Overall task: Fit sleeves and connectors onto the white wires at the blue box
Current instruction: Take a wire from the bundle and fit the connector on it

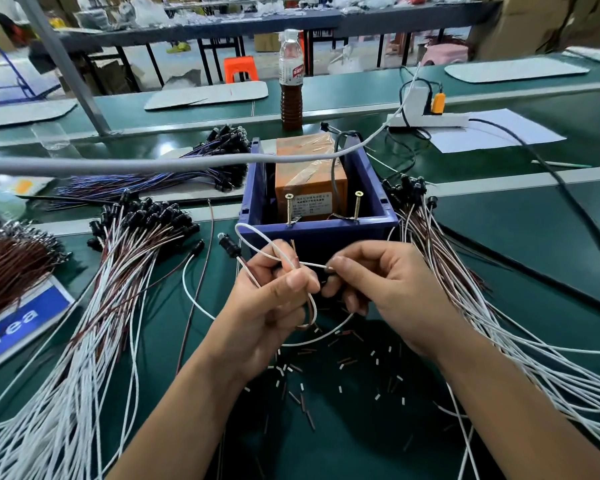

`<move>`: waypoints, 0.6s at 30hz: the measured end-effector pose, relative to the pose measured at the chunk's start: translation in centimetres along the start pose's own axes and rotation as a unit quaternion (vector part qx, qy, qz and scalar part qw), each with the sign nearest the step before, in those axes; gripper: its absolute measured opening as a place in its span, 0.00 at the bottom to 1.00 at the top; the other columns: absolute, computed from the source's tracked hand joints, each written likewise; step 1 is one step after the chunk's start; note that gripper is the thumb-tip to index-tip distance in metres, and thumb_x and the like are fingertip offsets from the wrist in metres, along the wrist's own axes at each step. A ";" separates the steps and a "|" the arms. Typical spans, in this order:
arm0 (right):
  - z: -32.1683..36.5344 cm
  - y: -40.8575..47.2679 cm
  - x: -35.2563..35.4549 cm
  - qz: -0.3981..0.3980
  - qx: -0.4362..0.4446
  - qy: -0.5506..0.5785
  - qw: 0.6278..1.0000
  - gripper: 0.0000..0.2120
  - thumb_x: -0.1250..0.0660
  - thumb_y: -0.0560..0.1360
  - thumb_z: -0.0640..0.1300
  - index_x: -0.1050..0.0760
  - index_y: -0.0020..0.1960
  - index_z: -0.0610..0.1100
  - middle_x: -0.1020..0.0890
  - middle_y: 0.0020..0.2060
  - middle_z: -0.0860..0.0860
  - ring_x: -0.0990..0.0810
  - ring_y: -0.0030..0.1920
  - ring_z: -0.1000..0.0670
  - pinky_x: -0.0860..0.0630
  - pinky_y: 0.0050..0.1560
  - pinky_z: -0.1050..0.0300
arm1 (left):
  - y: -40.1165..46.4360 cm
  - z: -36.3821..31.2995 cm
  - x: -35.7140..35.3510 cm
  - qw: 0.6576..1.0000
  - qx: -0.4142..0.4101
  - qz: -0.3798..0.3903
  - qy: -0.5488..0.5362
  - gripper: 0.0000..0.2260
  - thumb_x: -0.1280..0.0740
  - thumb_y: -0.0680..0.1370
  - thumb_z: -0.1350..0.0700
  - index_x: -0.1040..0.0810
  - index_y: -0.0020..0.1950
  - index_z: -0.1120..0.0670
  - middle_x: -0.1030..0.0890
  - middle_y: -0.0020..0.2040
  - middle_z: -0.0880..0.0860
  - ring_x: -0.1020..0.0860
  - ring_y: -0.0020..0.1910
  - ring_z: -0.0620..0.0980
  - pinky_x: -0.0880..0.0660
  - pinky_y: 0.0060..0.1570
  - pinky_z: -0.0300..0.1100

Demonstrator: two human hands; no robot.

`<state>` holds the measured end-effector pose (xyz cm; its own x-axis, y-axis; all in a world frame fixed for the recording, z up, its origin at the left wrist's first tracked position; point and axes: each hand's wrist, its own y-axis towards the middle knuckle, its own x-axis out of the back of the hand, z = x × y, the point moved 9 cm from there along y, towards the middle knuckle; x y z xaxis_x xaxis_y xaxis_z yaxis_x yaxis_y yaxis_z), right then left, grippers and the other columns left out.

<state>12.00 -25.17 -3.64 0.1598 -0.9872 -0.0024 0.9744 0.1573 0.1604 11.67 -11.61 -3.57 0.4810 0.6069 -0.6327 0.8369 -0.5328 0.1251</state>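
Both hands meet just in front of the blue box point(317, 233), working one white wire point(257, 242). Her left hand point(274, 306) curls round the wire's loop, thumb pressed over the strands, while the right hand point(371, 282) pinches the wire's bare tip between thumb and forefinger. That loop arches up to the box's near wall, and a black connector point(228, 244) on the same lead sticks out to the left of the hands. Inside the box sits an orange block point(309, 178) wrapped in clear tape, with two screws point(357, 204) standing at the near rim. Small cut sleeves point(340, 367), white and brown, lie scattered on the green table point(534, 258) beneath the wrists. Bundles of white and brown wires point(94, 323) with black ends fan out on either side. A bottle point(291, 81) of brown liquid stands behind the box.
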 end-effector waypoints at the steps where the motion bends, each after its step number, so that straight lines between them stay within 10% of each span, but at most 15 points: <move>1: 0.1 0.0 0.0 -0.001 0.006 -0.015 1.000 0.07 0.30 0.82 0.42 0.16 0.48 0.44 0.13 0.38 0.43 0.21 0.30 0.51 0.25 0.32 0.60 | 0.0 0.1 0.0 1.000 0.004 0.001 0.003 0.20 0.16 0.66 0.54 0.27 0.44 0.54 0.20 0.36 0.53 0.35 0.22 0.36 0.41 0.22 0.29; 18: 0.9 -0.4 -1.6 0.014 0.015 -0.044 0.999 0.08 0.35 0.85 0.40 0.21 0.50 0.38 0.19 0.33 0.49 0.23 0.33 0.50 0.24 0.34 0.59 | 0.0 1.1 -0.5 0.997 0.023 0.024 0.063 0.13 0.17 0.67 0.52 0.20 0.38 0.53 0.17 0.35 0.58 0.39 0.23 0.39 0.38 0.21 0.28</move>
<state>11.18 -23.64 -2.80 0.1704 -0.9814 0.0882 0.9645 0.1845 0.1891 11.19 -12.58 -4.06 0.5514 0.6479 -0.5255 0.8009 -0.5875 0.1161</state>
